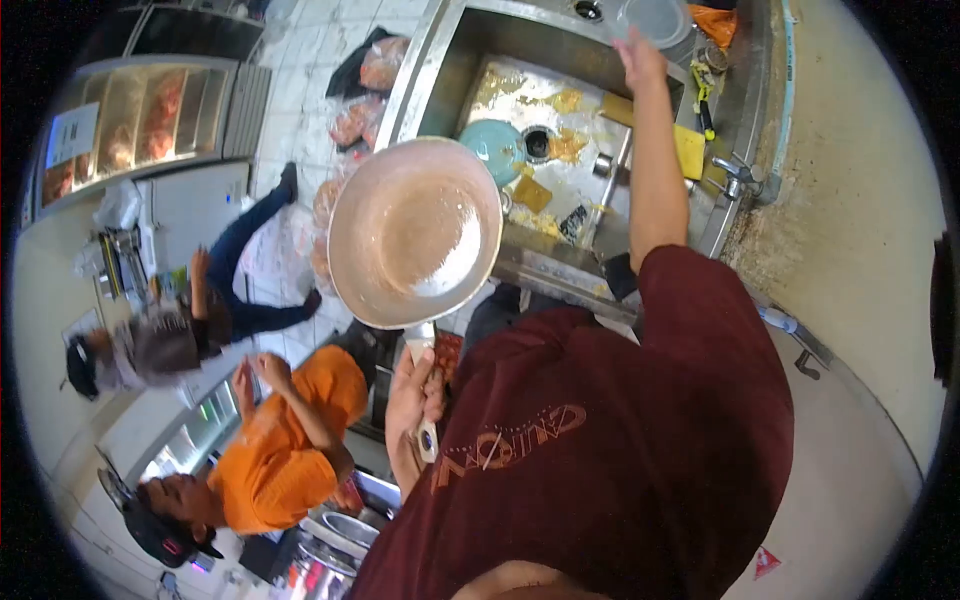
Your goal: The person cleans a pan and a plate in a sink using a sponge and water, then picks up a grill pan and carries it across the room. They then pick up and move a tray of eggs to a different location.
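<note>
My left hand (415, 400) is wrapped round the handle of a large, round, worn metal pan (415, 235). The pan's inside faces up; it looks wet and has pale brown stains. My right arm stretches over the sink's right side. At its end my right hand (641, 62) has its fingers extended beside a round translucent container (655, 18); whether they touch it is unclear. Below the pan's far rim, the metal sink (505, 85) holds a light blue plate (491, 150), a yellow-brown sponge (531, 194) and food scraps round the drain (537, 145).
A faucet (738, 178), a yellow cloth (689, 152) and an orange bag (714, 24) are at the sink's right edge. A person in orange (290, 440) stands at lower left, another in dark clothes (180, 335) beyond. Filled plastic bags (355, 120) lie on the tiled floor.
</note>
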Demonstrator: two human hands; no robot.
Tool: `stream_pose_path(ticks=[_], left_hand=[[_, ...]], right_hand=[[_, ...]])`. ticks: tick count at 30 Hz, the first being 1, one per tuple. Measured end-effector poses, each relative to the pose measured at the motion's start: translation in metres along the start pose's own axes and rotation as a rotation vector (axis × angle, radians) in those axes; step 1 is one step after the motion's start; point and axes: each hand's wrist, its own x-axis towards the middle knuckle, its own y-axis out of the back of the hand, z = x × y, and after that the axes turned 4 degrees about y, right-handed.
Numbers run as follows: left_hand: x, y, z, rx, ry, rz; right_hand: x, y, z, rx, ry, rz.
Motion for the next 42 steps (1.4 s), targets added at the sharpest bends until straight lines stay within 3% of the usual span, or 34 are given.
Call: stream_pose_path(ticks=[3, 5, 7, 8, 10, 11, 14, 18, 21, 28, 29, 32, 33, 35, 37, 40, 42], left_hand=[[-0.004, -0.004, -0.001, -0.063, 0.084, 0.051], [-0.003, -0.002, -0.009, -0.059, 0.093, 0.055], [-0.002, -0.006, -0.011, -0.069, 0.092, 0.066], [-0.004, -0.009, -0.011, -0.065, 0.104, 0.081], [-0.006, -0.015, -0.013, -0.049, 0.117, 0.105], [-0.004, -0.015, -0.018, -0.062, 0.144, 0.130], [-0.005, -0.017, -0.022, -0.101, 0.180, 0.133], [0.002, -0.004, -0.031, -0.207, 0.247, 0.116], [0.007, -0.001, -0.041, -0.265, 0.248, 0.134], [0.012, -0.008, -0.045, -0.305, 0.263, 0.180], [0.011, -0.009, -0.042, -0.287, 0.267, 0.185], [0.012, -0.012, -0.043, -0.342, 0.249, 0.217], [0.011, -0.011, -0.044, -0.375, 0.242, 0.232], [0.009, -0.006, -0.050, -0.376, 0.223, 0.211], [0.009, -0.004, -0.047, -0.362, 0.211, 0.179], [0.006, -0.004, -0.043, -0.349, 0.205, 0.151], [0.004, -0.004, -0.044, -0.375, 0.194, 0.148]], right_hand=[[-0.066, -0.040, -0.031, -0.178, -0.046, 0.045], [-0.103, -0.022, 0.012, -0.560, 0.149, -0.047], [-0.112, 0.046, 0.120, -0.990, 0.646, -0.200], [-0.106, 0.095, 0.182, -1.321, 0.091, -0.399], [-0.147, 0.127, 0.225, -1.146, -0.575, -0.491], [-0.177, 0.125, 0.231, -0.897, -0.955, -0.150], [-0.175, 0.138, 0.272, -1.366, -0.761, -0.607], [-0.156, 0.168, 0.379, -1.138, -0.223, -0.322], [-0.137, 0.153, 0.404, -1.213, -0.296, -0.278], [-0.150, 0.086, 0.355, -1.409, -0.405, -0.180], [-0.145, 0.084, 0.352, -1.382, -0.534, -0.240], [-0.152, 0.062, 0.353, -1.458, -0.547, -0.291], [-0.168, 0.053, 0.344, -1.385, -0.323, -0.196], [-0.202, 0.028, 0.320, -1.563, 0.003, -0.033], [-0.223, -0.001, 0.280, -1.594, 0.217, -0.002], [-0.227, 0.008, 0.286, -0.850, -0.479, -0.325], [-0.253, -0.003, 0.249, -0.964, 0.000, -0.484]])
